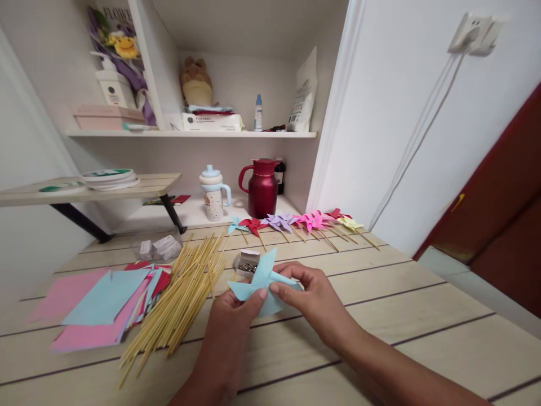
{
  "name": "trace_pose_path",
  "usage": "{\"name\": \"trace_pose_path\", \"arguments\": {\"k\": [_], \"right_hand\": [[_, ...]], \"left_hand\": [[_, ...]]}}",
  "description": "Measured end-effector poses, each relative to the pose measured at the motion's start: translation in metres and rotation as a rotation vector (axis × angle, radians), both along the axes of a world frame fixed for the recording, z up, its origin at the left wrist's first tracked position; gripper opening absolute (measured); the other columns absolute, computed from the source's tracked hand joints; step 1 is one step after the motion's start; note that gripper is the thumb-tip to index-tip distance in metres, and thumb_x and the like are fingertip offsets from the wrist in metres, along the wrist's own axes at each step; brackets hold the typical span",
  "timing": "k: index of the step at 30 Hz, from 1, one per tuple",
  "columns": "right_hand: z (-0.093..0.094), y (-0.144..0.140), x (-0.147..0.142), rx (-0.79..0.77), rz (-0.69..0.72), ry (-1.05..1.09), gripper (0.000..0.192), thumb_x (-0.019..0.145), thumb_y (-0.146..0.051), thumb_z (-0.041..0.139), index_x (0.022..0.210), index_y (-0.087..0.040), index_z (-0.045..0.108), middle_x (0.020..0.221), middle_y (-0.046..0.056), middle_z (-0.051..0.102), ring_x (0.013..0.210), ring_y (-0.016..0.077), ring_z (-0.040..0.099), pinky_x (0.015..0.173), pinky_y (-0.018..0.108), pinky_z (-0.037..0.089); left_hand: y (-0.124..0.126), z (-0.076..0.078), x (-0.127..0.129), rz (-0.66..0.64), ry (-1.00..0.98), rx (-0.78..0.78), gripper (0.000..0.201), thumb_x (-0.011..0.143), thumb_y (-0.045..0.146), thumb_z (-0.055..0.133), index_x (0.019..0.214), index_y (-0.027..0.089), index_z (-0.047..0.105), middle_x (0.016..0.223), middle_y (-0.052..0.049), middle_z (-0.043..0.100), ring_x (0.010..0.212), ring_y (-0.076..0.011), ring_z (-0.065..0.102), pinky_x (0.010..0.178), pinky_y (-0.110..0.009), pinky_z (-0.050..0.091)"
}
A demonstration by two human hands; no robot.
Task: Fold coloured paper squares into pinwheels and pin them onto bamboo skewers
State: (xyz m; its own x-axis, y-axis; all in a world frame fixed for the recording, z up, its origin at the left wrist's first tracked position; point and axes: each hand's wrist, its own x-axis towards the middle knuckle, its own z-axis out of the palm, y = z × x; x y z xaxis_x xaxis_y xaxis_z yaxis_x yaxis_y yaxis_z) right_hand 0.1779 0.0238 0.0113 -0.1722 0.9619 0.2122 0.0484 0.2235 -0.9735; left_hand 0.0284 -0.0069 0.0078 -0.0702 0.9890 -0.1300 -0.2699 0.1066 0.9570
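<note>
A light blue paper pinwheel (264, 277) is held up between both hands over the slatted table. My left hand (239, 316) grips its lower left side, thumb on the front near the centre. My right hand (310, 293) pinches the right side, thumb and forefinger around a folded blade. Whether a stick is attached behind the paper is hidden. Just behind the pinwheel stands a small open box of metal pins (247, 264). Left of my hands lies a loose heap of thin wooden sticks (181, 293).
Coloured paper sheets (105, 296) lie at the left, with small white boxes (167, 247) behind them. Finished pinwheels on sticks (281, 221) line the table's back edge. Behind stand a red thermos jug (262, 189) and a handled cup (213, 194). A raised stand (156, 183) is at the far left.
</note>
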Motion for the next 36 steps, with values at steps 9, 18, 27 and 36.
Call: {"name": "trace_pose_path", "arguments": {"k": [9, 18, 27, 36], "right_hand": [[-0.007, 0.005, 0.001, -0.154, 0.161, 0.153, 0.037, 0.082, -0.047, 0.066, 0.109, -0.022, 0.061, 0.081, 0.000, 0.066, 0.073, 0.0163, 0.058, 0.068, 0.028, 0.044], [-0.009, 0.006, 0.003, -0.053, 0.078, 0.073, 0.041, 0.092, -0.054, 0.050, 0.121, -0.026, 0.055, 0.107, 0.006, 0.070, 0.102, 0.0235, 0.061, 0.093, 0.039, 0.041], [-0.013, 0.012, 0.004, -0.053, 0.113, 0.019, 0.028, 0.082, -0.045, 0.068, 0.091, -0.018, 0.066, 0.082, 0.001, 0.064, 0.075, 0.0158, 0.055, 0.068, 0.027, 0.043], [-0.017, 0.014, 0.003, -0.071, 0.106, 0.029, 0.023, 0.077, -0.038, 0.073, 0.080, -0.017, 0.064, 0.072, -0.001, 0.059, 0.067, 0.0124, 0.050, 0.063, 0.025, 0.040]], "left_hand": [[0.008, -0.015, -0.012, 0.058, -0.038, -0.094, 0.031, 0.065, 0.037, 0.079, 0.083, 0.013, 0.074, 0.080, -0.008, 0.074, 0.070, -0.0184, 0.063, 0.070, -0.030, 0.047], [0.008, -0.010, -0.020, 0.145, -0.005, -0.085, 0.025, 0.065, 0.035, 0.079, 0.078, 0.015, 0.071, 0.073, -0.003, 0.071, 0.069, -0.0170, 0.062, 0.068, -0.029, 0.046], [0.002, 0.000, -0.012, 0.095, 0.112, -0.124, 0.024, 0.066, 0.035, 0.077, 0.078, 0.015, 0.074, 0.077, -0.006, 0.075, 0.071, -0.0215, 0.065, 0.069, -0.030, 0.047], [0.003, -0.004, -0.012, 0.076, 0.107, -0.119, 0.023, 0.065, 0.035, 0.077, 0.077, 0.015, 0.075, 0.073, -0.005, 0.073, 0.075, -0.0219, 0.066, 0.070, -0.028, 0.047]]}}
